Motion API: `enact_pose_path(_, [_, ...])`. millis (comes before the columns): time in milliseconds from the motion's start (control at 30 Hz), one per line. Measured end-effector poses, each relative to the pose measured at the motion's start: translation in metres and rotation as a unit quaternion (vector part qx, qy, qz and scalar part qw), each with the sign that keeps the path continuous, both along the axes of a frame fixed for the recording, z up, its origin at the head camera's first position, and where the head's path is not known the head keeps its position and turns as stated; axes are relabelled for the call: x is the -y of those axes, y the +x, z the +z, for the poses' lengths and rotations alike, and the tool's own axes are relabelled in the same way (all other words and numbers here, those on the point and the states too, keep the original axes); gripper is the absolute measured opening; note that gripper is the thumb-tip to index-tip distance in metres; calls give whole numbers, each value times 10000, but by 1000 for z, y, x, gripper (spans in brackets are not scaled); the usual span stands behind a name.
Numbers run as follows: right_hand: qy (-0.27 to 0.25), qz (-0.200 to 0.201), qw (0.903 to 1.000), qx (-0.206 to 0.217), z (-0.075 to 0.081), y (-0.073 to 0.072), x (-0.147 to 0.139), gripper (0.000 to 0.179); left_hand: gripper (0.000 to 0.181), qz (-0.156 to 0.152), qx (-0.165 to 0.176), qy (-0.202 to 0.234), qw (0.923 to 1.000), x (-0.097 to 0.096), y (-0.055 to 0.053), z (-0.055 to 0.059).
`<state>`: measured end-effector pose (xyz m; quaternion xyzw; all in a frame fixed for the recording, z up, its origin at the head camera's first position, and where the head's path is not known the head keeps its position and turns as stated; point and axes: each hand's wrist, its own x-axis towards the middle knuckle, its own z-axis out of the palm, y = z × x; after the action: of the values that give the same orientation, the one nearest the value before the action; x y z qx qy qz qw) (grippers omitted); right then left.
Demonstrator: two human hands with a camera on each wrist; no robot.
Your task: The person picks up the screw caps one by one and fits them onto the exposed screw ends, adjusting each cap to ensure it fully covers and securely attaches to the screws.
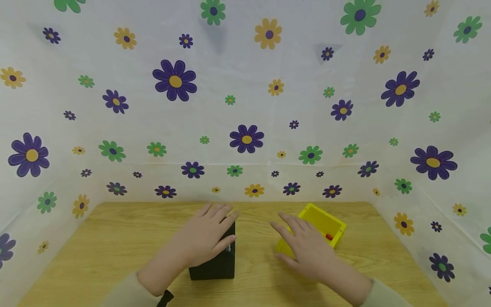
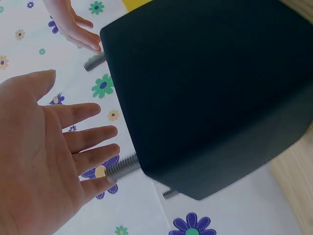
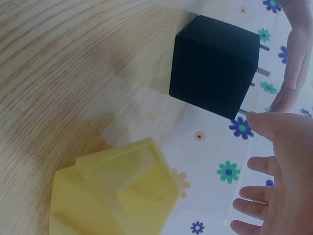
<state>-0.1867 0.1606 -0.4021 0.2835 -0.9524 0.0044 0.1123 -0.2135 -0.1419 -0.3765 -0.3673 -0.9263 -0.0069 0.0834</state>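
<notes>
Currently, the left hand [image 1: 207, 236] is hovering over a black box [image 1: 220, 267], its fingers extending loosely and slightly apart, gripping nothing. The box is sitting on the wooden table [image 1: 115, 238], around seven o'clock from the middle of the head view. Metal bolts [image 2: 124, 166] are standing up from its top; in the left wrist view one is overlapping the little finger, and whether they are touching I cannot tell. The right hand [image 1: 308, 245] is hanging above the near-left part of a yellow bin [image 1: 324, 218], palm facing down, fingers spreading and pinching nothing. That bin is lying between two and three o'clock from the box, well apart from it, with its corners turning askew to the table's edges. A small red piece [image 1: 328, 237] is resting inside, toward the bin's four o'clock side. Pale sleeves [image 1: 387, 294] are covering both forearms. Flowered cloth [image 1: 215, 115] is rising beyond the table at twelve o'clock.
</notes>
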Motion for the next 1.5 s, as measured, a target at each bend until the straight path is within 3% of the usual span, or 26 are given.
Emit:
enact_pose_path(267, [-81,-194,9993,-296,-1,-1,-14,72,58,-207,-64,-63,9997,-19,-2,1])
enact_pose_path(667, [-80,-467,9986,-246,-5,-1,-29,69,56,-162,102,-32,9998,-43,-3,-5])
enact_pose_path(933, [-218,-739,9970,83,-8,3,-43,70,57,-192,221,-10,9996,-55,-3,-12])
enact_pose_path(1200, [-234,-917,9955,-95,-12,7,-60,71,57,-238,275,13,9993,-67,-3,-18])
enact_pose_path(1500, [-376,-1255,9913,99,-15,11,-76,71,56,-209,320,-57,9993,-82,-6,-25])
